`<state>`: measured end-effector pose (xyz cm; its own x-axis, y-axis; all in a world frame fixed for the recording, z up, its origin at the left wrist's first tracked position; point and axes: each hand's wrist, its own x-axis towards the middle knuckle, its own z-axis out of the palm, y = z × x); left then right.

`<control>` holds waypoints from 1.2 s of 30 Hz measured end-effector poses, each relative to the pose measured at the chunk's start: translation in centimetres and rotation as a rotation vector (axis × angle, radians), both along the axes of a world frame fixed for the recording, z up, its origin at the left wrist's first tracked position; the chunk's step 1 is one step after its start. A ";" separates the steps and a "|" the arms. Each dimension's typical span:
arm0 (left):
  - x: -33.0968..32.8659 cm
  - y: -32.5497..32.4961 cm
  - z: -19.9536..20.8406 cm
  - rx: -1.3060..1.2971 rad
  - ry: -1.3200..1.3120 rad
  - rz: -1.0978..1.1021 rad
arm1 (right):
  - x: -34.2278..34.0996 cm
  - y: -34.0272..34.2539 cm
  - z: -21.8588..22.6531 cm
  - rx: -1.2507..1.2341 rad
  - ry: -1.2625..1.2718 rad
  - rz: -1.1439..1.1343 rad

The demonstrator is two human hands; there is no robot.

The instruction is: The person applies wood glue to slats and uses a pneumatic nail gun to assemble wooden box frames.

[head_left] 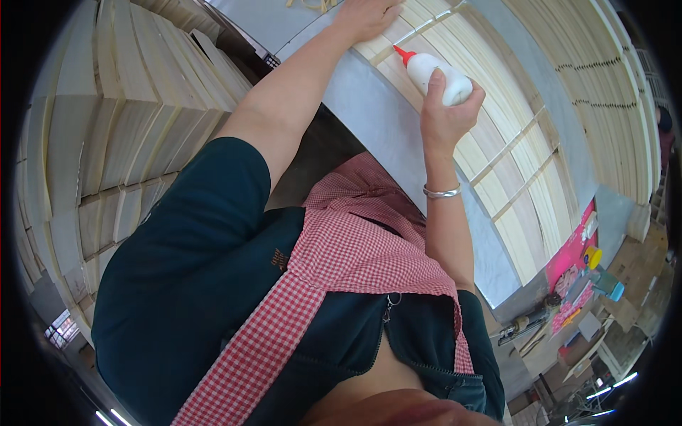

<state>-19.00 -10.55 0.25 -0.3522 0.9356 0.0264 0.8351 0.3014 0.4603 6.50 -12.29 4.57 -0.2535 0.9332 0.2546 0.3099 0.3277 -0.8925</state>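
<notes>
The white squeeze bottle [442, 79] with a red nozzle lies tilted over the pale wooden slat frame [497, 163], its tip pointing at a thin crossbar. The right hand [447, 113] is wrapped tight around the bottle's body, wrist bent upward, a silver bangle [442, 192] on the forearm. The left hand [366, 18] is stretched far forward, pressed flat on the slats, well apart from the right. Stacks of wooden boards [114, 128] rise at the left.

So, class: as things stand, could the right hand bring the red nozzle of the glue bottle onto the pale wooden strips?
Probably yes. The right hand grips the white glue bottle, whose red nozzle already sits just over the wooden strips, with nothing between. The left hand rests farther along, clear.
</notes>
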 end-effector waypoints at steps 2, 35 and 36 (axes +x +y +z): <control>0.2 0.0 0.4 -0.067 -0.054 0.025 | 0.0 -0.5 0.3 -0.003 0.005 0.022; 29.1 -0.8 7.0 0.129 -1.875 -0.127 | 25.0 7.9 0.5 0.222 -0.014 -0.235; 28.8 -1.0 7.3 0.096 -1.743 -0.136 | 29.3 11.2 -1.1 0.290 -0.122 -0.438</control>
<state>9.82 -11.59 7.59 0.0473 0.9762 -0.2116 -0.5965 0.1975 0.7779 35.81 -1.14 3.45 0.0996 0.8540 0.5107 0.5686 0.3724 -0.7335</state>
